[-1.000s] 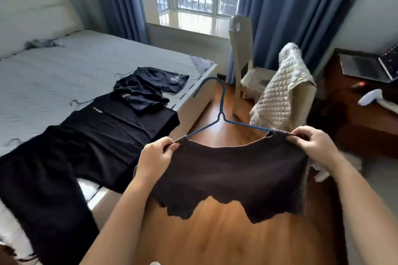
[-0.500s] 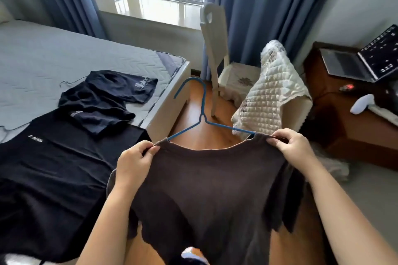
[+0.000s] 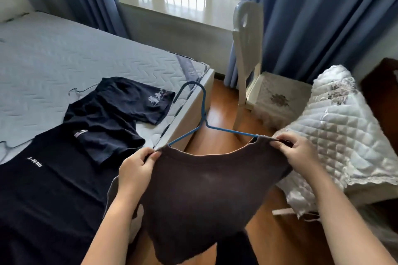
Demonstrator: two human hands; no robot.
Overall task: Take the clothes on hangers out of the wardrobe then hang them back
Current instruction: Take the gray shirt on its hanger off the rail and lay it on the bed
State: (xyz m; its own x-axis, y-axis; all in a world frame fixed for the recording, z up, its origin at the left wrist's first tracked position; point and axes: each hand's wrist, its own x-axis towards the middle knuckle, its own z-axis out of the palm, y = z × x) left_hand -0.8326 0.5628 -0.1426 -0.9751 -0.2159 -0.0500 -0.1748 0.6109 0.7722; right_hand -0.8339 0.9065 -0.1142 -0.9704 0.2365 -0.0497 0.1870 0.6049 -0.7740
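Brown top [image 3: 204, 196] is seen draped over a blue wire hanger [image 3: 203, 114], held out in front of the body above the wooden floor, just off the corner of the bed [image 3: 86, 56].

Left shoulder of the top is pinched with the hanger end by the left hand [image 3: 137, 170], fingers curled closed on the cloth. Right shoulder is pinched the same way by the right hand [image 3: 297, 153].

Change over the last second: little in the grip itself, as both shoulders are kept pinched as before. More cloth is now seen falling below the hands, and the hem reads as longer and less ragged. The hook is kept pointing away from the body.

Two dark garments are left flat on the bed: a black shirt [image 3: 53, 189] and a smaller dark piece [image 3: 116, 109] partly laid over it. No hangers are made out inside them.

Judgement: the top is being seated on its hanger, so the hanging-back half is under way. The wardrobe is not in view, and a carry to it is still needed.
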